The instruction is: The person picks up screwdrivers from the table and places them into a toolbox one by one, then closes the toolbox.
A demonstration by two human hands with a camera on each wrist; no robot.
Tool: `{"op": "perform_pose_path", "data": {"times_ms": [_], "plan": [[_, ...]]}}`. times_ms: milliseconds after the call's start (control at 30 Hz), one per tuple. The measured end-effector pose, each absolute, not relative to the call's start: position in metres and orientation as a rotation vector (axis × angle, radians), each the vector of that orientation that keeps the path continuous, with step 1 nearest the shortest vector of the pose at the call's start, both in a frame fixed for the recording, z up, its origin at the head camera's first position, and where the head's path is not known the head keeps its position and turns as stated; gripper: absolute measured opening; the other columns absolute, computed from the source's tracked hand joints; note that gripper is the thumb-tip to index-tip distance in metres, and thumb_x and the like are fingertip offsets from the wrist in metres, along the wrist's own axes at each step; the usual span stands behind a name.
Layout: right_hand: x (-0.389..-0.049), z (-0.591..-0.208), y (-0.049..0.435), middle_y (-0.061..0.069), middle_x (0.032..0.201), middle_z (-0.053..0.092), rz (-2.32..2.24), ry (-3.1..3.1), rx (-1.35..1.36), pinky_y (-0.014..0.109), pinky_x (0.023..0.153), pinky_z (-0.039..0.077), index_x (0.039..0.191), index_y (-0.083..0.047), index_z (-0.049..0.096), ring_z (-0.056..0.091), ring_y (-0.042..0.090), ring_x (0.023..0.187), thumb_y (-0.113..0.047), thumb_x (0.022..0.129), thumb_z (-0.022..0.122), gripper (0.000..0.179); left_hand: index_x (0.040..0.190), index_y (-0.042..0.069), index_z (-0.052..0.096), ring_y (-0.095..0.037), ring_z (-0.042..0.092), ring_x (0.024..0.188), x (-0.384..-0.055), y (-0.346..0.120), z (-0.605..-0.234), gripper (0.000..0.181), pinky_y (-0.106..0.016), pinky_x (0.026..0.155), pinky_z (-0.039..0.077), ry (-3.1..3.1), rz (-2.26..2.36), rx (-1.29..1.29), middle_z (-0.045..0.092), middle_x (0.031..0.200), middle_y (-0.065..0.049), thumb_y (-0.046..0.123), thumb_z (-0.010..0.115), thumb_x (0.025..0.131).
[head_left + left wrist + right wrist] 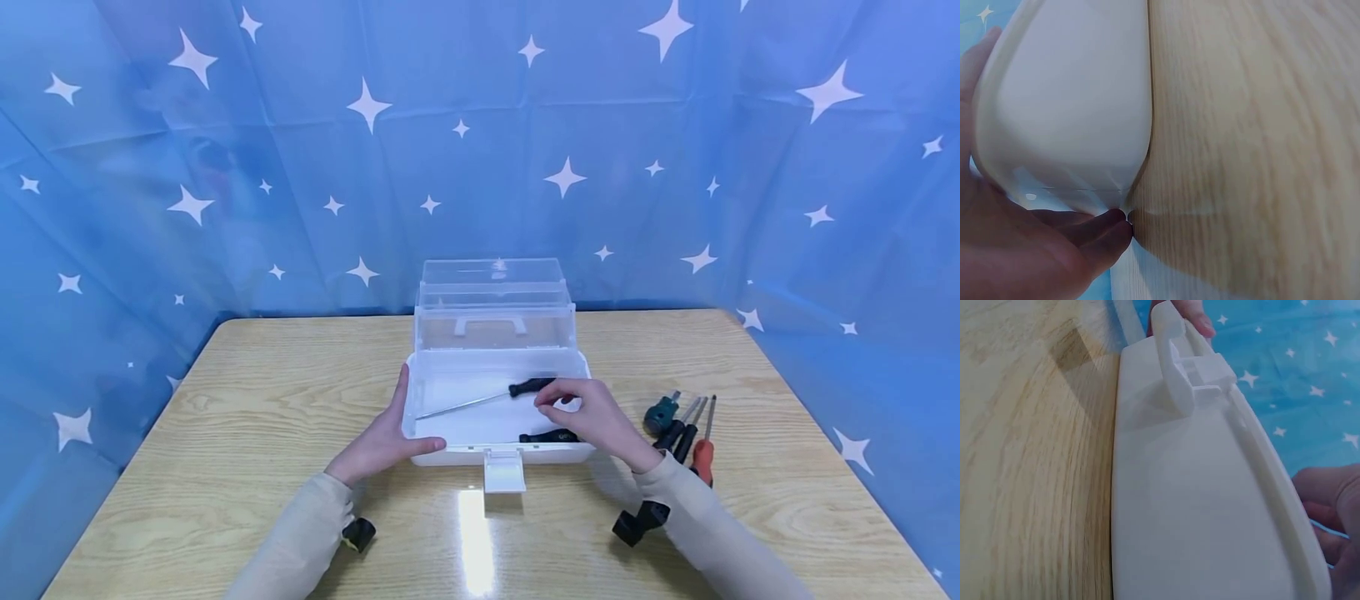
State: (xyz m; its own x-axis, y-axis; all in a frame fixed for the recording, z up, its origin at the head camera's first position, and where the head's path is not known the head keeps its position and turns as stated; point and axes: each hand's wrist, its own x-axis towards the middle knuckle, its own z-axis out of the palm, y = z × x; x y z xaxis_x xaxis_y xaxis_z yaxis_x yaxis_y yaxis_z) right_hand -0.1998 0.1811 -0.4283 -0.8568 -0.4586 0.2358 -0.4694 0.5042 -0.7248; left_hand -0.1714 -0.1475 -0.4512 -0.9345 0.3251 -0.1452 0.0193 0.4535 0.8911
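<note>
A white toolbox (461,457) with a raised clear lid (495,329) stands on the table. My left hand (382,437) holds its front left corner, the thumb along the front rim and the fingers against the left side. In the left wrist view, fingers (1100,234) touch the outer wall. Inside lies a long screwdriver (468,404) with a black handle, slanting across the floor. A second black handle (547,436) lies by the front wall. My right hand (588,412) hovers over the right side, fingers loosely bent beside the long screwdriver's handle, with nothing visibly held.
Several screwdrivers lie right of the box, among them a green stubby one (660,414) and a red-handled one (703,458), partly behind the right sleeve. A white latch (504,472) hangs out at the box's front. A blue starred curtain (480,167) closes off the back.
</note>
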Motion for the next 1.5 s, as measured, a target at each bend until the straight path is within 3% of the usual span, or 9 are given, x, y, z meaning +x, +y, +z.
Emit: {"op": "perform_pose_path", "data": {"times_ms": [300,800,1500], "plan": [[-0.191,-0.417,0.201,-0.006,0.093,0.067,1.377,-2.693,0.744,0.03,0.062,0.047,0.098,-0.011,0.073,0.059,0.015,0.082,-0.009,0.091,0.068,0.009,0.152,0.02,-0.019,-0.036,0.009,0.143,-0.172,-0.147,-0.451,0.123,-0.056,0.111,0.016,2.408,1.475,0.289,-0.007,0.16,-0.014,0.037,0.079,0.08],[-0.185,-0.413,0.238,-0.006,0.094,0.069,1.215,-2.749,0.614,0.033,0.071,0.05,0.097,-0.013,0.073,0.061,0.015,0.087,-0.014,0.092,0.067,0.008,0.152,0.019,-0.019,-0.036,0.01,0.143,-0.171,-0.147,-0.45,0.124,-0.055,0.111,0.016,2.41,1.467,0.284,-0.007,0.16,-0.015,0.038,0.079,0.08],[-0.176,-0.418,0.266,-0.002,0.098,0.069,1.176,-2.748,0.544,0.028,0.065,0.049,0.1,-0.013,0.073,0.06,0.01,0.081,-0.014,0.092,0.068,0.009,0.153,0.02,-0.018,-0.037,0.011,0.143,-0.171,-0.146,-0.45,0.123,-0.056,0.11,0.018,2.429,1.448,0.277,-0.005,0.16,-0.015,0.038,0.079,0.08]]}}
